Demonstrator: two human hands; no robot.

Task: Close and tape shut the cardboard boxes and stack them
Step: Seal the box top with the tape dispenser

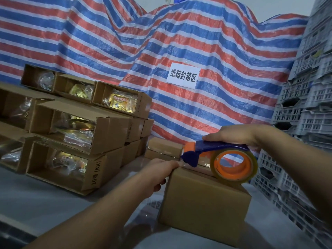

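1. Cardboard box point(204, 202), plain brown and closed, sits nearest on the pale grey counter point(45, 200), just in front of the person and right of centre.
2. Left hand point(161, 172) grips the box's upper left edge, fingers curled over the top and thumb down the side, steadying it.
3. Right hand point(239, 134) grasps the blue handle of the blue-and-orange tape dispenser point(215, 155), whose clear tape roll on an orange core point(233, 165) rests on the box top; the blade end points at the left hand.
4. My judgement: taping along the top seam is under way. The blade end sits very close to the left fingers, so a quick pull toward them could nick a fingertip. If the left hand loosens, the light box could slide on the smooth counter and the strip would go on crooked or wrinkled.
5. Just behind lies a small brown carton already sealed with tape point(164, 149), close to the dispenser's path; it could get bumped.
6. Farther left stands a stack of open brown cartons holding gold foil packets in clear bags point(77, 130), flaps not yet closed.
7. At the right rises a tower of grey plastic crates point(305, 105), crowding the right elbow.
8. Farthest back hangs a red, white and blue striped tarpaulin point(125, 42) carrying a white paper sign point(183, 75).
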